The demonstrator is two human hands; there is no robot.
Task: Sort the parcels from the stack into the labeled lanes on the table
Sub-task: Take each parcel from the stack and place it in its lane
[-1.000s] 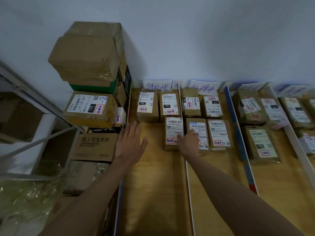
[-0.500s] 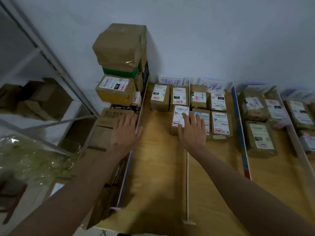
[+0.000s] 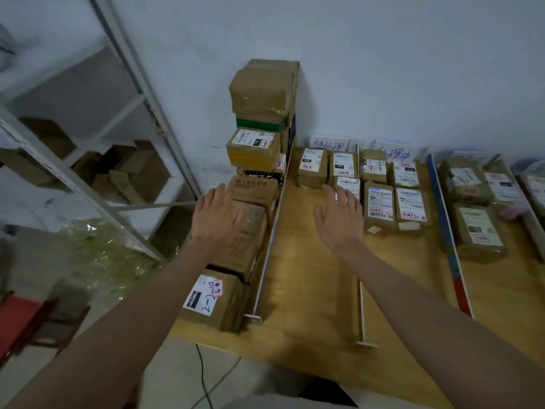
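Since a moment ago, our right hand (image 3: 339, 219) has lifted off the labelled parcels in the lanes and drawn back toward us, while our left hand (image 3: 216, 215) has slid over the low brown cardboard boxes at the left edge of the pale wooden tabletop (image 3: 306, 278). Both of our hands are spread wide with fingers splayed, palms down, holding nothing. Our left hand hovers over a plain brown cardboard box (image 3: 250, 219) in the row beside the stack; whether it touches the box we cannot tell. Behind it rises the tall stack of brown cardboard parcels (image 3: 262, 113) against the white wall, one of them with a green band and one with a white shipping label. Nearest us in that row sits a brown box with a white label and a red-outlined sticker (image 3: 211, 299). Our right hand hangs above the first lane, just short of a small brown parcel with a white barcode label (image 3: 349, 184). Thin white divider strips (image 3: 360, 261) and a blue divider strip (image 3: 442, 225) split the tabletop into lanes, with handwritten white cards (image 3: 328, 144) standing at the far end. More labelled parcels lie in the lanes to the right. A white metal shelf frame (image 3: 132, 84) stands at the left.
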